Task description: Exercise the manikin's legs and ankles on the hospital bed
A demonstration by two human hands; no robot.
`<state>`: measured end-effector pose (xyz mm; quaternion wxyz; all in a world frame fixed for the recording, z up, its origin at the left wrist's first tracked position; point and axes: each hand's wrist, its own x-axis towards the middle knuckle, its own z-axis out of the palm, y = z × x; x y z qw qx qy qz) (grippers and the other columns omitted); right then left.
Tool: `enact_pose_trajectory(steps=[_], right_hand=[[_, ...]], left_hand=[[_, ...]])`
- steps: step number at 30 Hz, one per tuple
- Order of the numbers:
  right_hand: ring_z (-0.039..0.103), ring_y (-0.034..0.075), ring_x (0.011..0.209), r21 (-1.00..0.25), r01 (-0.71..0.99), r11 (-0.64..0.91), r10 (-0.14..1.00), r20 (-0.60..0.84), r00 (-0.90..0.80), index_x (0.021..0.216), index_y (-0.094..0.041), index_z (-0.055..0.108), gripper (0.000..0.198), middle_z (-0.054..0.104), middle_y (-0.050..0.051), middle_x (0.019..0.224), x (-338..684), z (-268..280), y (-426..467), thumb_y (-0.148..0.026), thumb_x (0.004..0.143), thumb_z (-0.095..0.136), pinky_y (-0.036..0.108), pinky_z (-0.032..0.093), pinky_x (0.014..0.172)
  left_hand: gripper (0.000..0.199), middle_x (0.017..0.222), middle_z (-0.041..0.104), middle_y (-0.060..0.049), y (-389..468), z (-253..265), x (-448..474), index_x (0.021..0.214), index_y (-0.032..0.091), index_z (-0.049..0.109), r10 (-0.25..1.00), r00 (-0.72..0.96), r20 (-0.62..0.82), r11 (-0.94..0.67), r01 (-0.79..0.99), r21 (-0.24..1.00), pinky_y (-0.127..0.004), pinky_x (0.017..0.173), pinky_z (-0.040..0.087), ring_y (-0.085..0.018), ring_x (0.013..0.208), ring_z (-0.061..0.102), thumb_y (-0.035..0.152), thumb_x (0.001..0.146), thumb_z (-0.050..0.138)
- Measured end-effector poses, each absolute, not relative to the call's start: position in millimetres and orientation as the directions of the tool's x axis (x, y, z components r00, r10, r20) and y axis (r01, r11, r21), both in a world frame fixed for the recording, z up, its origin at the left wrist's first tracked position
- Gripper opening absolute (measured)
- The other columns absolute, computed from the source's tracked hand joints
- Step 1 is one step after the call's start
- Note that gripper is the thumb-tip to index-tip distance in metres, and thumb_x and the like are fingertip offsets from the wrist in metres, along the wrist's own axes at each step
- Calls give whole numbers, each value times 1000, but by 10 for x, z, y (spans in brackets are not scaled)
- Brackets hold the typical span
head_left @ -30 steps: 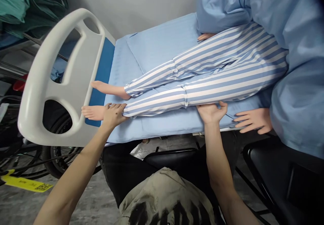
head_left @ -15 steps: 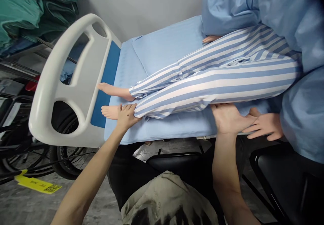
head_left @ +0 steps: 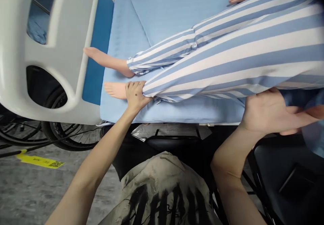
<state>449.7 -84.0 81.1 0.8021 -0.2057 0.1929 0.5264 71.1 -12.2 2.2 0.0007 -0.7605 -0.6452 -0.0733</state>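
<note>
A mannequin in blue-and-white striped cotton pyjama trousers (head_left: 227, 59) lay along a bed covered with a pale blue sheet (head_left: 177, 111), its bare feet toward the white plastic footboard with a blue panel (head_left: 68, 49). The left hand (head_left: 135, 95) was curled over the cuff of the nearer trouser leg at the ankle, fingers closed on the striped cloth just beside the nearer bare foot (head_left: 115, 90). The right hand (head_left: 268, 111) lay under the thigh of the same leg at the bed's near edge, palm up and fingers spread loosely, touching the cloth from below; whether it gripped anything could not be told. A black chair (head_left: 291, 177) stood below.
</note>
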Motion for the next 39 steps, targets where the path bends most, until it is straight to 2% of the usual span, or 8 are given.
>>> enact_pose_trajectory(steps=[5,10,14,18,24,30,35,39], right_hand=[[69,25,116,-34,-882,470,819,-356,450,69,-37,64,56,70,-9,72,4460,834,-825,-79,89,33,59,60,98],[67,26,118,80,-918,388,891,-287,352,52,-26,41,59,63,-6,64,4491,777,-802,-74,86,40,60,60,96],[66,28,119,139,-945,295,950,-150,274,76,-34,64,52,71,-4,84,4489,734,-817,-74,85,32,64,55,98],[64,26,121,99,-964,247,961,-153,230,93,-35,67,49,72,-1,105,4388,720,-788,-65,87,30,55,57,98],[62,24,121,-43,-953,299,885,-361,293,95,-32,66,22,71,-2,110,4219,465,-634,-42,81,53,52,54,101],[57,21,124,-169,-960,224,926,-271,264,94,-32,64,21,73,-5,110,4174,35,-528,-28,73,64,47,50,104],[58,20,121,-285,-941,180,933,-253,255,96,-29,64,22,72,-3,111,4166,-167,-466,-37,75,60,43,51,102],[59,19,119,-271,-948,165,947,-223,229,101,-25,65,31,69,1,116,4178,-195,-462,-42,78,55,40,53,97]], left_hand=[[61,120,63,-11,-109,34,704,127,24,55,981,167,94,-178,977,116,-54,106,29,-40,121,49,57,77,63],[62,116,67,-12,-64,86,614,124,21,58,973,204,109,-217,969,119,-53,107,28,-38,115,54,58,74,65],[59,114,68,-11,-43,164,557,120,21,60,967,225,116,-237,966,105,-52,106,28,-37,114,55,58,74,65],[58,108,68,-11,-6,310,382,116,20,62,966,226,123,-232,972,40,-51,105,29,-34,110,54,61,74,63],[58,96,66,-7,-11,576,32,107,20,65,950,243,194,-216,965,-149,-53,113,24,-26,98,51,68,76,56],[48,89,64,-7,-42,668,-71,99,22,64,941,249,231,-199,956,-218,-56,114,21,-28,98,51,64,76,57],[41,91,67,-8,8,547,-76,97,21,63,949,253,191,-214,956,-202,-56,114,20,-30,100,52,56,78,56],[41,96,70,-9,27,359,-97,101,20,64,950,270,157,-237,950,-205,-54,113,20,-30,99,56,53,77,58]])
